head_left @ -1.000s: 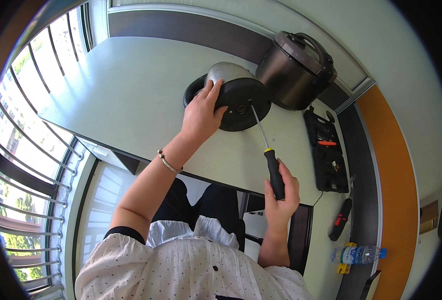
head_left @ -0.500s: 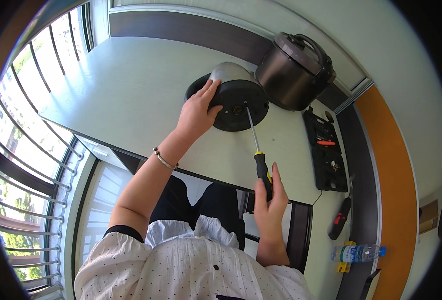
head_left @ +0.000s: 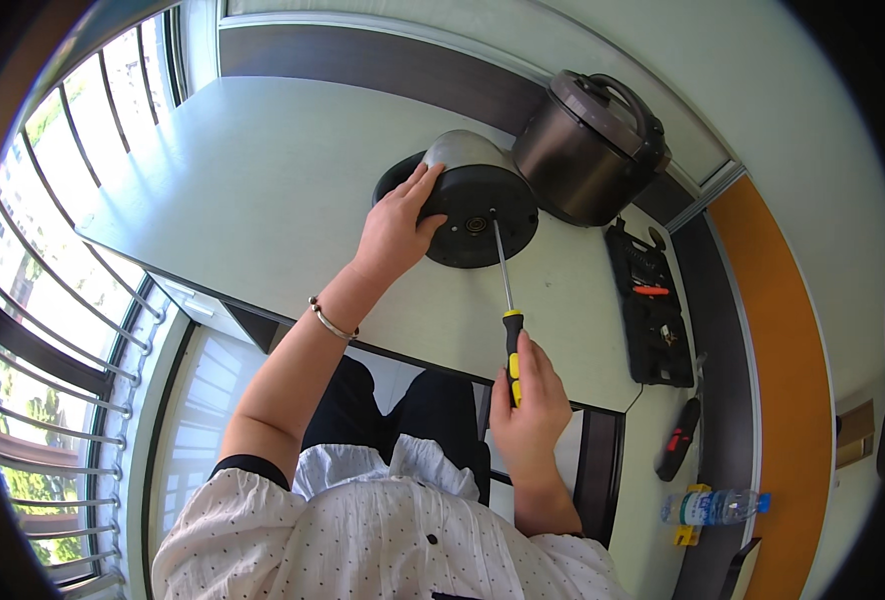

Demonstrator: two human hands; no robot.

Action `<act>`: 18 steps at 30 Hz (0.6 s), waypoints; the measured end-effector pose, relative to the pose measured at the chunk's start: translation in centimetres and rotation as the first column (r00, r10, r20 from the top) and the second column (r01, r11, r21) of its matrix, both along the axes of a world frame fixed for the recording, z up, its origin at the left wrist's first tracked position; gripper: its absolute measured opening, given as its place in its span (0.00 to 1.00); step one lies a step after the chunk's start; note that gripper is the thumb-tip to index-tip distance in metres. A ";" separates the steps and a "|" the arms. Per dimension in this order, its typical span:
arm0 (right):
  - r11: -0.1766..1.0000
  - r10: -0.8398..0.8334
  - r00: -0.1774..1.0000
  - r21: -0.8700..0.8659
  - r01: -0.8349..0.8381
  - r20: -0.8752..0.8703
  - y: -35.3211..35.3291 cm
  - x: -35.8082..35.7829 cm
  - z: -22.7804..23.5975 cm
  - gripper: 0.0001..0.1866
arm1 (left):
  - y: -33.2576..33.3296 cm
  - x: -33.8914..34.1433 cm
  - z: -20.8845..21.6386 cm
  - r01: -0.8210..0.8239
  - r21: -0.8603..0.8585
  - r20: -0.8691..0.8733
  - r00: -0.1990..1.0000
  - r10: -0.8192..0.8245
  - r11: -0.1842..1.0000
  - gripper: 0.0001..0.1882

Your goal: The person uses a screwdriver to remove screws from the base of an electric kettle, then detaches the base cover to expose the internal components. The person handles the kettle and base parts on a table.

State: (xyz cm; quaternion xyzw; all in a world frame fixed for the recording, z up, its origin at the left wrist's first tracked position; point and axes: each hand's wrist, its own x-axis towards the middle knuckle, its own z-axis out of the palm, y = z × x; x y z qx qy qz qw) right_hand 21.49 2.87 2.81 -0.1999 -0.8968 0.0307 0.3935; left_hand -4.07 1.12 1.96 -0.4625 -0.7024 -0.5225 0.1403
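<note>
A kettle with a silver body and a black round base [head_left: 471, 245] lies on its side on the table, its underside facing me. My left hand [head_left: 395, 228] grips its left edge, fingers over the top and thumb across the base's face. A long-shafted screwdriver [head_left: 512, 325] with a black and yellow handle is in my right hand [head_left: 535, 410], fingers wrapped round the grip's lower end. Its tip meets the base at a small hole right of the central round connector; whether a screw sits there is too small to tell. A black curved part shows behind my left fingers.
Behind the kettle stands a brown electric cooker [head_left: 585, 150]. Along the right lie an open black tool case [head_left: 653, 300], a black and red tool [head_left: 680, 440] and a water bottle [head_left: 713, 507] beside a yellow item. The pale table [head_left: 263, 170] reaches left to a barred window.
The screwdriver's handle has turned, showing more yellow, and swung slightly left. My right hand has shifted left and closed further round it. My left hand and the kettle are nearly unmoved.
</note>
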 end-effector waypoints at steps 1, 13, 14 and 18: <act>1.000 -0.014 1.000 0.013 0.014 0.005 -0.1 -0.1 0.0 0.26 | -0.1 0.0 0.1 0.008 -0.008 0.021 1.000 -0.008 1.000 0.33; 0.995 -0.019 0.992 -0.102 0.006 -0.124 0.2 -0.1 -0.2 0.25 | -0.9 4.8 1.7 -0.116 0.237 -0.129 0.980 0.150 0.965 0.13; 0.997 -0.026 0.992 -0.074 0.017 -0.121 0.2 -0.2 -0.2 0.25 | -0.8 5.7 1.8 -0.053 0.120 -0.005 0.999 0.054 0.991 0.13; 0.999 -0.044 0.993 0.002 0.044 -0.106 0.2 -0.5 -0.1 0.26 | 0.3 8.1 2.1 0.373 -0.030 0.608 0.743 -0.279 0.927 0.18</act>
